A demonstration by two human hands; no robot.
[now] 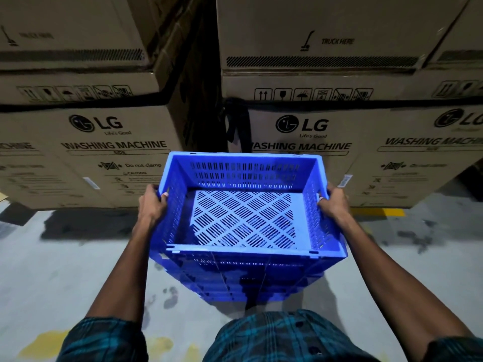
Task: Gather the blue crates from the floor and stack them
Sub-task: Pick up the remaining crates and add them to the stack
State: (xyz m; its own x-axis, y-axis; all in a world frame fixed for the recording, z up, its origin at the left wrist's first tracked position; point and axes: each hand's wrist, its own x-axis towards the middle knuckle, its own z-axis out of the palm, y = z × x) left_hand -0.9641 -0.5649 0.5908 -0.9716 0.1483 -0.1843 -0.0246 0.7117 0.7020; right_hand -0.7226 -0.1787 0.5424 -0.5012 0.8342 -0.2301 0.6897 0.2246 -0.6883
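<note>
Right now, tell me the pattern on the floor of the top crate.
Blue diamond patchwork of slotted squares on the top crate, clearest in the head view.

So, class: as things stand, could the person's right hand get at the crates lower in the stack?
Probably not: the right hand grips the top crate, as does the left hand, and that crate covers the stacked crates beneath.

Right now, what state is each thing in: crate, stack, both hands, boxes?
Top blue crate: upright, empty, held by both side rims over the stack.
Stack of blue crates: nested, standing on the floor.
Left hand: grip curled over the left rim.
Right hand: grip curled over the right rim.
Cardboard boxes: closed, stacked two high.
</note>
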